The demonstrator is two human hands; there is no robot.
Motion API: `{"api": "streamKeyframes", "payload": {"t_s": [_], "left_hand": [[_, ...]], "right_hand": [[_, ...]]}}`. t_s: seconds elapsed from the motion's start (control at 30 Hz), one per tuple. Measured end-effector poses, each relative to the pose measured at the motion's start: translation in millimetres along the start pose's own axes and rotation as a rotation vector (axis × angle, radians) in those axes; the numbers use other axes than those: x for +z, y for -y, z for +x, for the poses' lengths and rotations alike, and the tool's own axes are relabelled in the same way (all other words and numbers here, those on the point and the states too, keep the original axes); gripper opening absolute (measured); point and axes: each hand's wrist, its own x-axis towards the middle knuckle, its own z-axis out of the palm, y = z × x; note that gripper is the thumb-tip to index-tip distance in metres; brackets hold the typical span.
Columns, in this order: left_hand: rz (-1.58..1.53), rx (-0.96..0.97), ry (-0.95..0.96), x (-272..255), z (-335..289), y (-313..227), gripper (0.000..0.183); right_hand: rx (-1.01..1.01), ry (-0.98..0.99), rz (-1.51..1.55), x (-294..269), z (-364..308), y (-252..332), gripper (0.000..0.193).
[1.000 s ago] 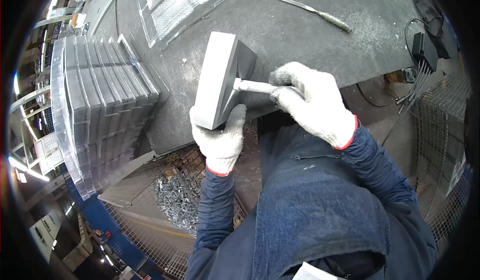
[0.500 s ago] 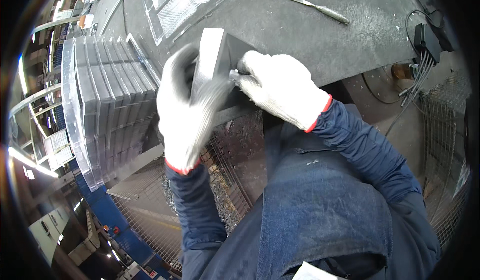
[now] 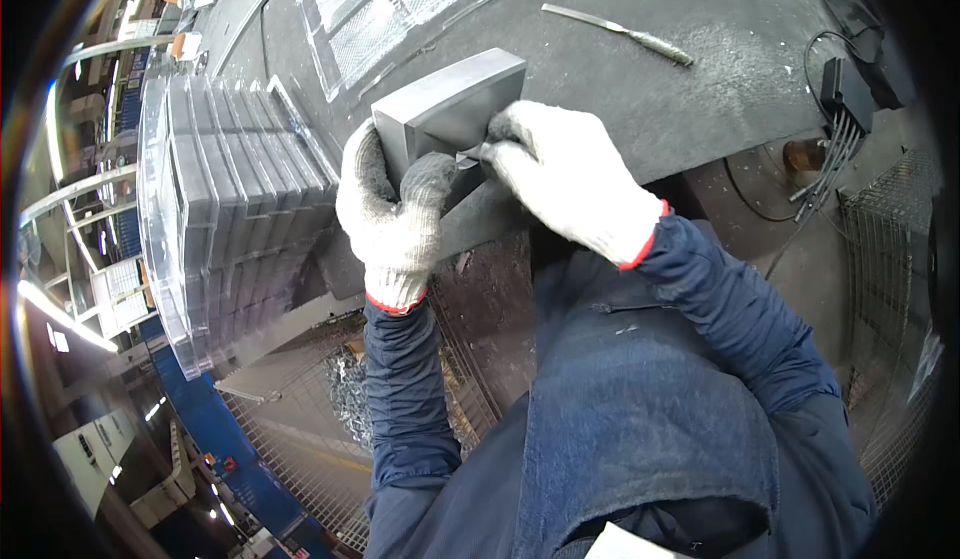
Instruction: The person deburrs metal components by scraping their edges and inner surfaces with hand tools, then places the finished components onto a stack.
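My left hand [image 3: 392, 227], in a white knitted glove with greyed fingers, grips a grey box-shaped metal part [image 3: 450, 97] by its left end. The part is tilted above the table edge, its long flat side up. My right hand [image 3: 575, 181], gloved the same way, pinches a small shiny metal piece [image 3: 470, 157] between thumb and fingers. Its tip is at the near side of the part, close to my left thumb. Most of the small piece is hidden in the fingers, so its kind cannot be made out.
Stacked clear plastic trays [image 3: 235, 209] with grey parts stand at the left. A clear tray [image 3: 350, 34] lies farther back on the dark table [image 3: 720, 69], near a flat file-like tool [image 3: 620, 32]. Right: a black box [image 3: 845, 94] with cables, a wire basket [image 3: 885, 259]. Metal scraps [image 3: 350, 394] lie below.
The metal part has been turned from upright to lying lengthwise, its far end swung right. My left hand has shifted its grip, and my right hand keeps nearly the same place.
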Motion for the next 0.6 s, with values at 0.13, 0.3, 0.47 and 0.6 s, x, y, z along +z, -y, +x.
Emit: {"api": "streamKeyframes", "payload": {"t_s": [0.13, 0.3, 0.47, 0.6], "left_hand": [[-0.051, -0.079, -0.053, 5.1, -12.2, 1.4, 0.060], [-0.113, -0.066, -0.105, 2.7, -12.3, 6.9, 0.061], [-0.117, -0.038, -0.157, 4.7, -17.1, 11.1, 0.061], [-0.158, -0.045, -0.150, -0.3, -21.8, 21.8, 0.062]], "right_hand": [[0.069, 0.166, 0.093, -14.3, -11.8, 12.7, 0.020], [-0.075, 0.009, -0.073, 4.1, -7.7, 3.0, 0.021], [-0.035, 0.184, -0.001, -19.6, -25.4, 23.9, 0.020], [0.130, 0.112, 0.057, -23.6, -24.3, 31.8, 0.021]]}}
